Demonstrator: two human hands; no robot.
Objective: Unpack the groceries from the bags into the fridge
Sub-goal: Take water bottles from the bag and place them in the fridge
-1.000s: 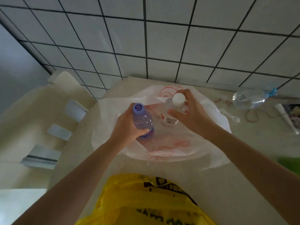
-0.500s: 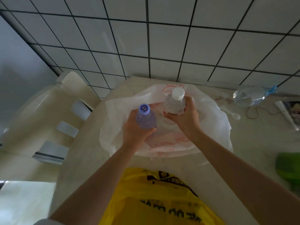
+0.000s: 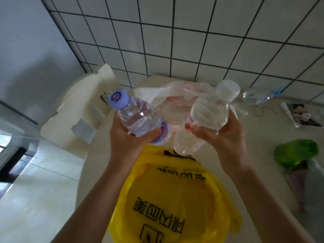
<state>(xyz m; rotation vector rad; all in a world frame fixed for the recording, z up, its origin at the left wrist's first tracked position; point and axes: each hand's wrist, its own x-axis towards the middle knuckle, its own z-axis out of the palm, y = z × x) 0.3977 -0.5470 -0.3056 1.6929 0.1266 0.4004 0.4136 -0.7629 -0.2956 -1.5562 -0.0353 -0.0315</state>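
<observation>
Aloft, purple-capped bottle (image 3: 140, 120) gripped in left hand (image 3: 130, 142), white-capped bottle (image 3: 205, 118) in right hand (image 3: 222, 139), above yellow bag (image 3: 175, 199)

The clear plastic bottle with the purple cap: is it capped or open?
Capped. The clear plastic bottle with the purple cap, gripped by the left hand, has its cap seated on the neck, and clear liquid shows inside.
</observation>
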